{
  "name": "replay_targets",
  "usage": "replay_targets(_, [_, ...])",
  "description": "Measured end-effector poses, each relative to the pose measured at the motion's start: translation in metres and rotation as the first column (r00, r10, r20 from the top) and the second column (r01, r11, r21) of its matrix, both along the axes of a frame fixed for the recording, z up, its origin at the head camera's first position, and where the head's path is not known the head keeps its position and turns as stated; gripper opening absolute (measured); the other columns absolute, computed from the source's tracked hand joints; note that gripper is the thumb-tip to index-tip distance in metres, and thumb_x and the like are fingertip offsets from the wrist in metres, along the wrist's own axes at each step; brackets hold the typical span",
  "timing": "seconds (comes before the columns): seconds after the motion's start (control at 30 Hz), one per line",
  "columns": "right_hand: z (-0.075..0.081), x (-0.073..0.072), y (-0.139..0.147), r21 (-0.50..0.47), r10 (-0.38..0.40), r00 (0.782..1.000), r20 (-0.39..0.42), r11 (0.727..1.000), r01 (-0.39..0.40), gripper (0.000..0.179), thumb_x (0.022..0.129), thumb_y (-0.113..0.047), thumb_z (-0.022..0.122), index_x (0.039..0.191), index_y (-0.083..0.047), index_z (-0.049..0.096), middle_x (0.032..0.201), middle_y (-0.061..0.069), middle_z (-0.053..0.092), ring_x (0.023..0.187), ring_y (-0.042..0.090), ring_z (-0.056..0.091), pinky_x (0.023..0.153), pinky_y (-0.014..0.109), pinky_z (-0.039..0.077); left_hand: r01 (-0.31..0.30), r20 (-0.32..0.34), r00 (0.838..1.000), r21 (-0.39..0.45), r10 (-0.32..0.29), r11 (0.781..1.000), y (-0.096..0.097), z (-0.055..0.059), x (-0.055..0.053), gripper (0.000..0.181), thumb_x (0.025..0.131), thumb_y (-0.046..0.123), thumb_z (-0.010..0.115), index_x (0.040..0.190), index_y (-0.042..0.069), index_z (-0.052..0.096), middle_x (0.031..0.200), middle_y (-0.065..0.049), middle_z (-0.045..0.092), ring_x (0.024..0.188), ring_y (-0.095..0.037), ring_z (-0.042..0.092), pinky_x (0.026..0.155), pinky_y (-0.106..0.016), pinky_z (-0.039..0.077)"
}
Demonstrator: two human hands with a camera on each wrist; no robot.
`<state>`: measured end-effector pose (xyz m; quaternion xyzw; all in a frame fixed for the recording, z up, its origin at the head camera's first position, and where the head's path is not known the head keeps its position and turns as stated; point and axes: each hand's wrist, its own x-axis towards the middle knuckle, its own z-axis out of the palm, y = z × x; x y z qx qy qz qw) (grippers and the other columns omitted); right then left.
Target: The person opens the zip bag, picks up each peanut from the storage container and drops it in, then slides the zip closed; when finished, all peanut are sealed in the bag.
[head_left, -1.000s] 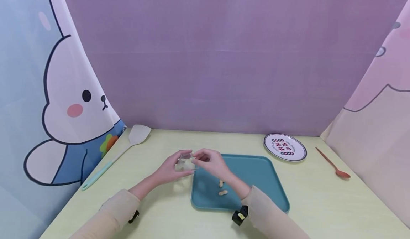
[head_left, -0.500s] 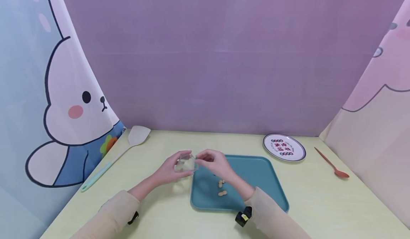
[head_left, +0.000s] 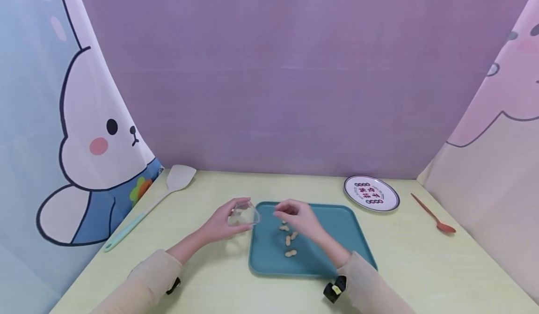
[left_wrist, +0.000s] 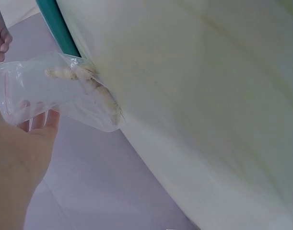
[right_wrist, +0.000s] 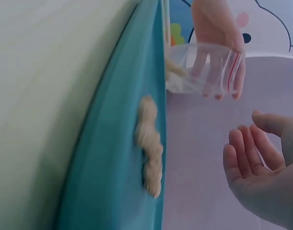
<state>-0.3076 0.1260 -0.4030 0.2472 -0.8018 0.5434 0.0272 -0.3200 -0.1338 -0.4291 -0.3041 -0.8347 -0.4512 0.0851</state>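
Note:
My left hand grips a clear zip bag just off the tray's left edge, with the bag's mouth held wide. Several peanuts lie at the bottom of the bag in the left wrist view. My right hand hovers above the teal tray, apart from the bag. Its fingers bend loosely, with nothing between them in the right wrist view. On the tray lie several unshelled peanuts, some partly below the right hand.
A spatula with a pale green handle lies at the left edge of the table. Behind the tray on the right is a white plate with red lettering. A red-brown spoon lies beyond it, and a purple cloth hangs behind.
The right hand has drawn away from the bag's mouth to the right, over the tray. More peanuts show on the tray now. The left hand stays almost still with the bag.

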Motion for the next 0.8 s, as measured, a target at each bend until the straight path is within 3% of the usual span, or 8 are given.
replay_targets(0.17, [-0.007, -0.001, 0.014, 0.047, -0.038, 0.999, -0.001, 0.998, 0.038, 0.020, 0.089, -0.011, 0.064, 0.104, 0.001, 0.066, 0.098, 0.020, 0.067, 0.087, 0.035, 0.063, 0.074, 0.041, 0.053, 0.001, -0.001, 1.000, -0.006, -0.001, 1.000, 0.000, 0.000, -0.001, 0.069, 0.077, 0.030, 0.077, 0.134, 0.007, 0.047, 0.125, -0.006, 0.060, 0.116, -0.026, 0.055, 0.091, -0.047, 0.046])
replay_targets(0.27, [-0.010, -0.001, 0.022, 0.067, -0.066, 0.998, 0.020, 0.996, 0.064, 0.019, 0.088, -0.014, 0.065, 0.103, -0.002, 0.067, 0.097, 0.016, 0.068, 0.088, 0.033, 0.064, 0.075, 0.041, 0.053, -0.006, 0.011, 1.000, -0.005, 0.006, 1.000, -0.001, -0.001, -0.002, 0.068, 0.077, 0.031, 0.078, 0.134, 0.009, 0.047, 0.125, -0.005, 0.060, 0.117, -0.024, 0.055, 0.092, -0.047, 0.046])
replay_targets(0.57, [-0.021, -0.004, 0.037, 0.153, -0.088, 0.995, 0.040, 0.985, 0.081, 0.024, 0.087, -0.016, 0.066, 0.103, 0.002, 0.067, 0.096, 0.012, 0.069, 0.087, 0.020, 0.064, 0.071, 0.027, 0.052, -0.010, 0.016, 1.000, -0.008, 0.010, 1.000, -0.002, 0.000, -0.003, 0.068, 0.077, 0.034, 0.077, 0.134, 0.012, 0.047, 0.126, -0.004, 0.059, 0.117, -0.024, 0.054, 0.093, -0.044, 0.045])
replay_targets(0.8, [-0.024, -0.004, 0.045, 0.272, -0.110, 0.990, 0.093, 0.959, 0.081, 0.022, 0.085, -0.015, 0.069, 0.103, -0.001, 0.068, 0.098, 0.010, 0.069, 0.090, 0.020, 0.063, 0.072, 0.028, 0.051, -0.012, 0.027, 1.000, -0.010, 0.012, 1.000, -0.002, -0.001, -0.003, 0.068, 0.077, 0.034, 0.077, 0.134, 0.012, 0.047, 0.126, -0.004, 0.059, 0.118, -0.024, 0.054, 0.094, -0.045, 0.045])
